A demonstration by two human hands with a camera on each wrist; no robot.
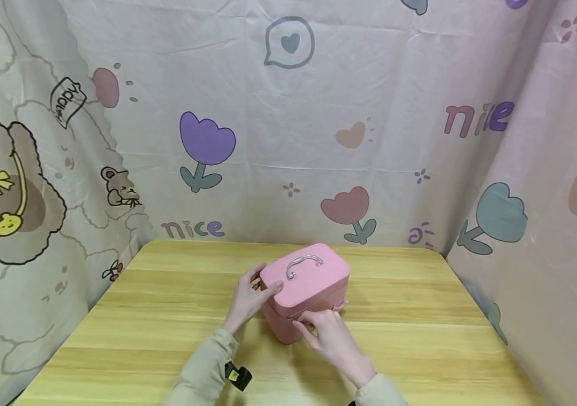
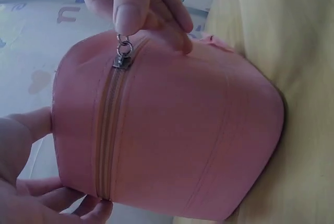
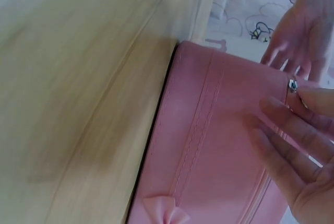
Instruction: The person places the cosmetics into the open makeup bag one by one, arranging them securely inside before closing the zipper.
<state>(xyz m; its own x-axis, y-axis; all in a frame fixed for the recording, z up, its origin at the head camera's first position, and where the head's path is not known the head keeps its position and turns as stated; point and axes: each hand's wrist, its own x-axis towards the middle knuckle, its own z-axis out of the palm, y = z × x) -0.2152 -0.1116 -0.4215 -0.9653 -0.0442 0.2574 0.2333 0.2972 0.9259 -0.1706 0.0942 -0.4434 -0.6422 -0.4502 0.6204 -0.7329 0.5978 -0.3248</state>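
Note:
A pink cosmetic case (image 1: pixel 303 290) stands upright on the table, its lid down, with a silver handle (image 1: pixel 304 259) on top. My left hand (image 1: pixel 247 296) grips the lid at its left end, thumb on top and fingers against the side. At the near corner my right hand (image 1: pixel 333 337) pinches the zipper pull (image 2: pixel 124 46) between thumb and fingers. In the left wrist view the zipper (image 2: pixel 107 135) runs along the side below the lid, its teeth looking closed there. A pink bow (image 3: pixel 164 209) shows on the case in the right wrist view.
The wooden table (image 1: pixel 420 327) extends on both sides of the case. A printed curtain (image 1: pixel 278 113) hangs behind the table and along both sides. A black strap piece (image 1: pixel 238 376) hangs at the left sleeve.

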